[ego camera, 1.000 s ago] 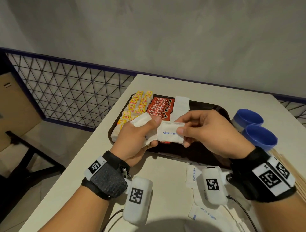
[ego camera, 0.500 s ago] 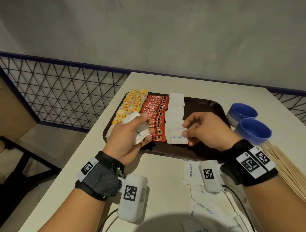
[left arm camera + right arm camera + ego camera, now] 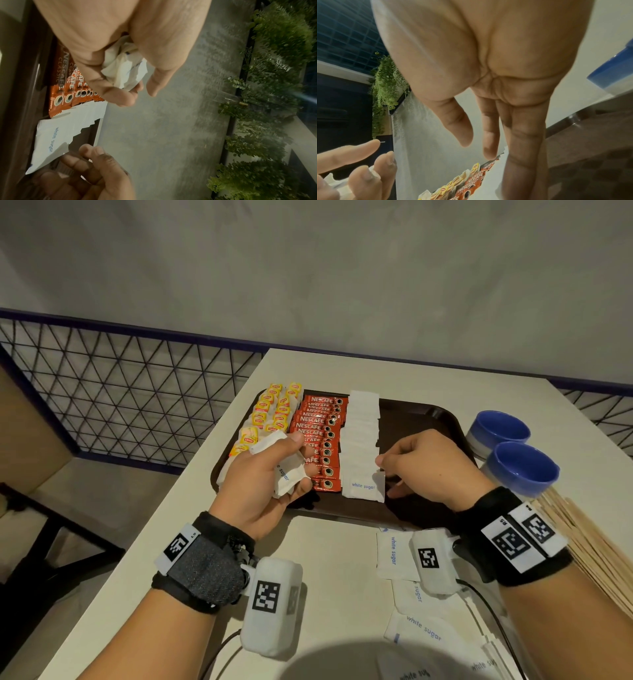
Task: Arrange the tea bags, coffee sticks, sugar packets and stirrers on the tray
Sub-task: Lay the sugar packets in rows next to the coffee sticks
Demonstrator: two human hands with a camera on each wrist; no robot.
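Note:
On the dark brown tray (image 3: 414,419) lie yellow tea bags (image 3: 274,409), red coffee sticks (image 3: 317,426) and a column of white sugar packets (image 3: 361,433). The nearest sugar packet (image 3: 363,486) lies flat at the column's near end. My right hand (image 3: 385,477) is at that packet's right edge with its fingers straight and the thumb apart, as the right wrist view shows (image 3: 477,149). My left hand (image 3: 301,457) hovers over the coffee sticks and grips a crumpled bunch of sugar packets (image 3: 125,67). Wooden stirrers (image 3: 582,529) lie on the table to the right.
Two blue cups (image 3: 522,467) stand right of the tray, beside the stirrers. Loose sugar packets (image 3: 392,553) lie on the white table in front of the tray, under my right wrist. A wire-mesh railing (image 3: 137,392) runs along the table's left side.
My right hand took one sugar packet from the left hand's bunch and lowered it onto the near end of the tray's sugar column, where it now lies flat. The left hand kept its bunch.

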